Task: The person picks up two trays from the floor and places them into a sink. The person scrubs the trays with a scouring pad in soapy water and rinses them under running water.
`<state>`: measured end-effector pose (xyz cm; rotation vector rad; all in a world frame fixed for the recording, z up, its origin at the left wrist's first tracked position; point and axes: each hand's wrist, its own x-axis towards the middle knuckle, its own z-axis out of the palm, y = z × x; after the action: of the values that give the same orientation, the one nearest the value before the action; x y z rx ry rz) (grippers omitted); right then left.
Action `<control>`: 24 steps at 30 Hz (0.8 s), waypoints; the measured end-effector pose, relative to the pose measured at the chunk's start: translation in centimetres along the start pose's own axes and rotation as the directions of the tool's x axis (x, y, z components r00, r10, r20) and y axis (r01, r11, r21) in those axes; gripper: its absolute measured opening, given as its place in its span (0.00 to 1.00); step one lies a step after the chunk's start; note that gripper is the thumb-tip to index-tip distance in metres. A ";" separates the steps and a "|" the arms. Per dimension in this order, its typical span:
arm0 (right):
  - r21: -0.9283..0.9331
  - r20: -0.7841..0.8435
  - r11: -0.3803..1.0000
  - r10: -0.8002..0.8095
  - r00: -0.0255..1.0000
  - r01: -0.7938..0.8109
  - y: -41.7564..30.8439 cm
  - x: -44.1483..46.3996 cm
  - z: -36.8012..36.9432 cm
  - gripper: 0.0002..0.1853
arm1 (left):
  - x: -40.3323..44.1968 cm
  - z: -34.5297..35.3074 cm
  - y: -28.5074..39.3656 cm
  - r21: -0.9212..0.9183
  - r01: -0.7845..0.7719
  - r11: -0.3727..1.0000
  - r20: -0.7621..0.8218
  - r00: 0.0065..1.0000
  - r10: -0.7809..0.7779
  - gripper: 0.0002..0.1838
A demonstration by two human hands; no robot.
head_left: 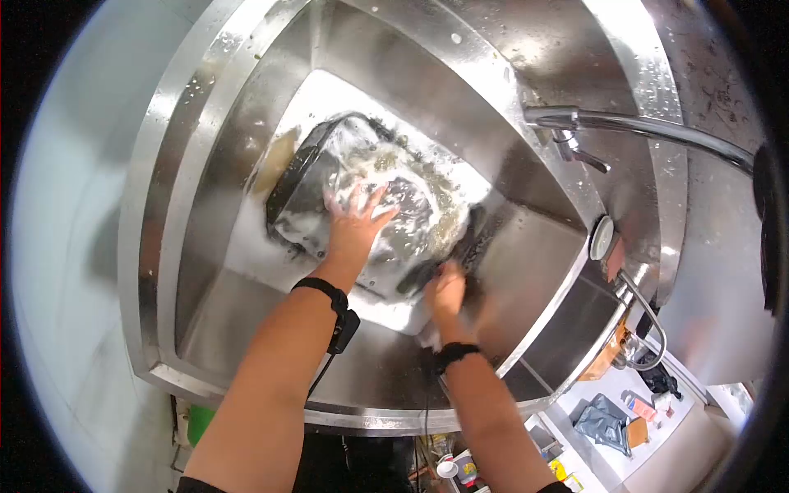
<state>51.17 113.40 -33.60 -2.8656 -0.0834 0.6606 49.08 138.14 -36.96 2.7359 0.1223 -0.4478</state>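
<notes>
A black rectangular tray or pan (pixel 283 185), covered in suds and water, lies inside a white shallow tub (pixel 329 90) on the bottom of a steel sink (pixel 238 312). Spread fingers of my left hand (pixel 355 226) rest on the soapy middle of the tray. My right hand (pixel 446 289) is closed at the tub's near right corner, round a dark, elongated, brush-like thing (pixel 475 240). Motion blurs that thing, so its exact kind is unclear. Foam and cloudy water hide much of the tray's surface.
A chrome faucet (pixel 649 123) with a lever (pixel 588 158) reaches over the sink's right rim. A round white lid-like item (pixel 602 238) and a reddish block (pixel 613 259) sit on the ledge. Lower right, a grey plastic bag (pixel 604 423) lies on a white surface.
</notes>
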 end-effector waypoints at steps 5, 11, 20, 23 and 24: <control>-0.088 -0.127 0.991 -0.113 0.985 0.102 -2.4 0.7 -0.2 0.10 | 0.5 -1.9 -0.5 -0.009 0.088 0.996 0.186 0.979 -0.085 0.35; -0.054 -0.047 0.990 -0.135 0.990 0.133 1.7 -2.0 1.2 0.09 | 0.5 -1.5 -0.4 -0.017 0.090 0.996 0.038 0.995 -0.089 0.27; 0.050 0.087 0.961 0.267 0.960 -0.272 -2.8 -3.9 1.6 0.11 | 0.3 -0.2 0.4 -0.025 0.113 0.993 -0.041 0.993 -0.114 0.42; -0.131 0.120 0.991 -0.003 0.993 0.019 -6.9 -4.4 4.3 0.14 | 0.6 -1.9 -0.3 0.057 0.150 0.987 -0.012 0.989 -0.150 0.41; -0.082 0.211 0.995 -0.032 0.977 0.050 -9.0 -4.0 4.0 0.13 | 0.4 -1.7 -0.3 0.012 0.150 0.989 0.004 0.989 -0.150 0.41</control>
<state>45.74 122.49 -33.58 -2.8566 -0.2068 0.9710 49.87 139.07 -35.70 2.7481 0.3273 -0.4970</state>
